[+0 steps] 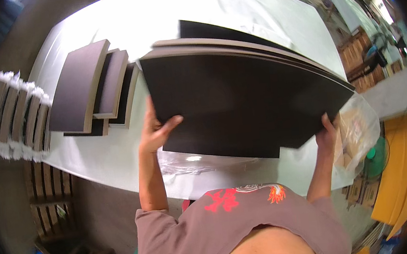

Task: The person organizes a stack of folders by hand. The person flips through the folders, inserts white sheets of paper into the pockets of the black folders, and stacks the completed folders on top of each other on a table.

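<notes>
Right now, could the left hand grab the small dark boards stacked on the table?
Probably not yet. The left hand is gripping the big stack of black sheets, though the small dark boards lie close beside it, unblocked.

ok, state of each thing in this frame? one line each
Stack of large dark boards: lifted at the near edge, gripped at both near corners.
Left hand: shut on the stack's left corner.
Right hand: shut on the stack's right corner.
Smaller dark boards: lying overlapped on the white table.
Wrapped bundles: on edge, in plastic, at the table's left end.
Clear plastic sheet: crumpled under the stack.
</notes>
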Tool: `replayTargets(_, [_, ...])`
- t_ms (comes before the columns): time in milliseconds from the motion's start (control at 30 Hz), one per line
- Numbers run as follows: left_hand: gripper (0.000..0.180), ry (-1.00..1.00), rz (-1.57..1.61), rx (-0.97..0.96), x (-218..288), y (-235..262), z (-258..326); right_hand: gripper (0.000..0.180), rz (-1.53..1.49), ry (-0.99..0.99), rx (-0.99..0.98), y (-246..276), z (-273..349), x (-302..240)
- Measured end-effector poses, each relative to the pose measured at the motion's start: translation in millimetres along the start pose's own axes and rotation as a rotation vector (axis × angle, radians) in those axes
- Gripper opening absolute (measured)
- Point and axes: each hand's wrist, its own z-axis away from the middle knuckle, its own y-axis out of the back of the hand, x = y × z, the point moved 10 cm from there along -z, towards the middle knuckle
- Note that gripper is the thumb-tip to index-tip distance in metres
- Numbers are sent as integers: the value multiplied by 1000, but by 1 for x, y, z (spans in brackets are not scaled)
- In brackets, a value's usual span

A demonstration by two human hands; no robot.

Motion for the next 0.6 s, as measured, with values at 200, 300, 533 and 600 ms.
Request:
replayTargets(200, [65, 62, 105, -37, -44, 23, 7, 84, -40, 89, -10, -3, 8, 32])
replayTargets(300, [66, 142, 77, 44, -58, 38, 10, 95, 148, 32, -97, -9, 14, 51])
replayTargets(533, [68, 75, 253, 93, -91, 72, 1, 119, 71, 191, -221, -35, 13, 33])
replayTargets(600, [72, 121, 317, 313, -105, 68, -1, 98, -44, 132, 4, 7, 28, 71])
